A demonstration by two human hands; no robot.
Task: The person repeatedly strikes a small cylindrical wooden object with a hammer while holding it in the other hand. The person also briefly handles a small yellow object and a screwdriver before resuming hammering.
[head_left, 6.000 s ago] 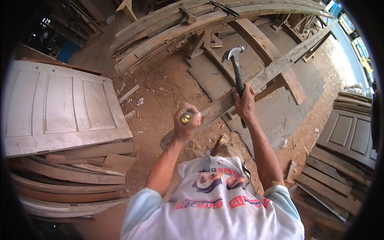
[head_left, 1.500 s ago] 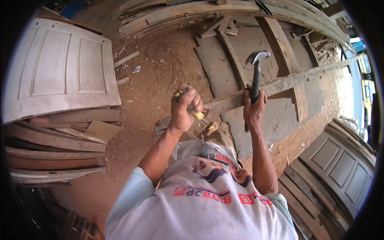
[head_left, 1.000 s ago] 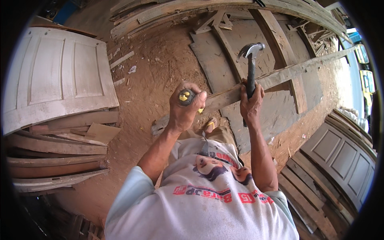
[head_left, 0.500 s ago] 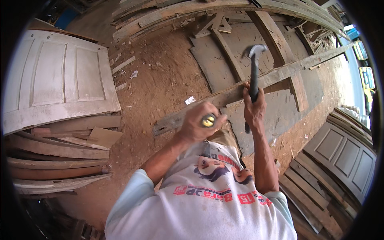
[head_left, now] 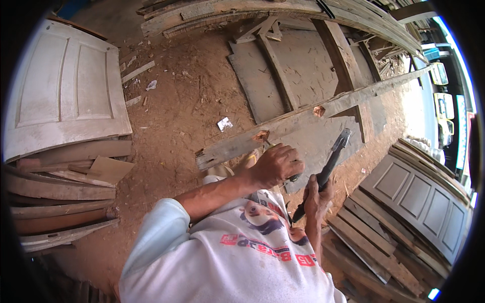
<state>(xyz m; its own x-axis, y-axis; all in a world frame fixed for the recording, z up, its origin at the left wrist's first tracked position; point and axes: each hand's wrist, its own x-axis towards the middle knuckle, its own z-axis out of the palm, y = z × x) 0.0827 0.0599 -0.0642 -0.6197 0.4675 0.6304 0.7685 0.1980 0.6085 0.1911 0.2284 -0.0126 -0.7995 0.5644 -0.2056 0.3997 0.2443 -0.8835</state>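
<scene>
Chisel [head_left: 294,178], clasped in the left hand [head_left: 277,165], blade toward a reddish notch [head_left: 261,135] just beyond it, contact unclear, hammer [head_left: 331,165], handle gripped in the right hand [head_left: 317,196], hands apart, weathered plank [head_left: 230,149] ahead of both, white scrap [head_left: 225,124] beyond the left hand, pale panelled door [head_left: 76,83] well left of it

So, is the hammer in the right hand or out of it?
In: the right hand grips the hammer, its dark handle running through the closed grip and its metal head sticking out past it.
</scene>
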